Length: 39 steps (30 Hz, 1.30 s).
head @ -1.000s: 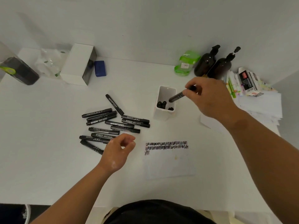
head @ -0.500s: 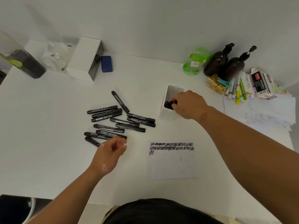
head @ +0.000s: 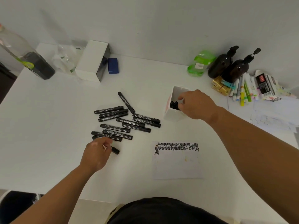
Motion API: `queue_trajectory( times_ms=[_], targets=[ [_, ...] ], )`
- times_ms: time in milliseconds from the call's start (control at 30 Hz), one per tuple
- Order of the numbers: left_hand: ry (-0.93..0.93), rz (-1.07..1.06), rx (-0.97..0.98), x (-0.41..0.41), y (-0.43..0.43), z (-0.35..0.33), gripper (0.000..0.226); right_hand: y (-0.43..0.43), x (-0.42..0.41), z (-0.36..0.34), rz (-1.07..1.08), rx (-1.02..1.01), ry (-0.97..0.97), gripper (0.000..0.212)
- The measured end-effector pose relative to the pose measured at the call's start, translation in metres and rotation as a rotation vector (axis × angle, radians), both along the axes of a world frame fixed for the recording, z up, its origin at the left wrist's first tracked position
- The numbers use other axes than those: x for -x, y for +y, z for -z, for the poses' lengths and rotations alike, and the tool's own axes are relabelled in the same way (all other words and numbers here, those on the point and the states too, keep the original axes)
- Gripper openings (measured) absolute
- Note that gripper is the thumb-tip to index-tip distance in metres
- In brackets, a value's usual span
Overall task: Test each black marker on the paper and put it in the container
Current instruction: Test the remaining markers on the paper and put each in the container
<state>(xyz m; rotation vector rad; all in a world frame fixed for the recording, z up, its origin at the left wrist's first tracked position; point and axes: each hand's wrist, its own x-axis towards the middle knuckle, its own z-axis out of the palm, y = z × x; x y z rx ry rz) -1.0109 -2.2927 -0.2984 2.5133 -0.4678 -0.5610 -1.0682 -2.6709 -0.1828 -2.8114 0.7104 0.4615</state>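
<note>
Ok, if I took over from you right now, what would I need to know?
Left hand grips a black marker at the near edge of the pile.
Right hand is at the mouth of the white container, fingers over the markers inside; I cannot tell if it holds one.
Paper lies in front, with two scribble rows and a third started.
Done: a few markers are in the container.
Left: about a dozen markers, likely untested, to scribble with and drop in.
</note>
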Motion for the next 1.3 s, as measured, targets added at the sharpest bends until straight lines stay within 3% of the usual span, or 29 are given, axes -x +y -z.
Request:
queue_trajectory(
  times_ms=[133, 233, 400, 500, 700, 900, 1033, 1067, 1133, 1233, 1300],
  targets=[
    [-0.153, 0.223, -0.223, -0.016, 0.011, 0.014, 0.039, 0.012, 0.023, -0.015, 0.05, -0.029, -0.233, 0.032],
    [-0.221, 0.368, -0.355, -0.019, 0.013, 0.023, 0.04, 0.03, 0.05, -0.019, 0.084, -0.081, -0.348, 0.024],
    [-0.315, 0.439, -0.41, -0.012, 0.013, 0.031, 0.021, 0.071, 0.095, 0.007, 0.137, -0.233, -0.29, 0.019],
    [-0.277, 0.436, -0.381, 0.001, 0.007, 0.029, 0.019, 0.094, 0.118, 0.031, 0.169, -0.346, -0.224, 0.016],
    [0.16, 0.147, 0.048, 0.043, -0.034, -0.007, 0.011, 0.128, 0.146, 0.065, 0.241, -0.598, -0.09, 0.019],
    [0.795, -0.055, 0.468, 0.076, -0.07, -0.051, 0.017, 0.143, 0.161, 0.068, 0.241, -0.839, 0.012, 0.045],
    [1.01, -0.122, 0.645, 0.086, -0.072, -0.055, 0.021, 0.14, 0.169, 0.067, 0.4, -1.014, -0.136, 0.02],
    [0.995, -0.116, 0.633, 0.086, -0.071, -0.055, 0.02, 0.137, 0.172, 0.067, 0.451, -1.043, -0.178, 0.015],
    [0.794, -0.01, 0.515, 0.083, -0.071, -0.052, 0.017, 0.132, 0.177, 0.067, 0.516, -1.071, -0.23, 0.012],
    [0.354, 0.39, 0.317, 0.082, -0.073, -0.053, 0.012, 0.127, 0.182, 0.064, 0.555, -1.097, -0.269, 0.016],
    [0.184, 0.659, 0.281, 0.088, -0.078, -0.053, 0.015, 0.126, 0.181, 0.06, 0.573, -1.151, -0.318, 0.019]
  ],
)
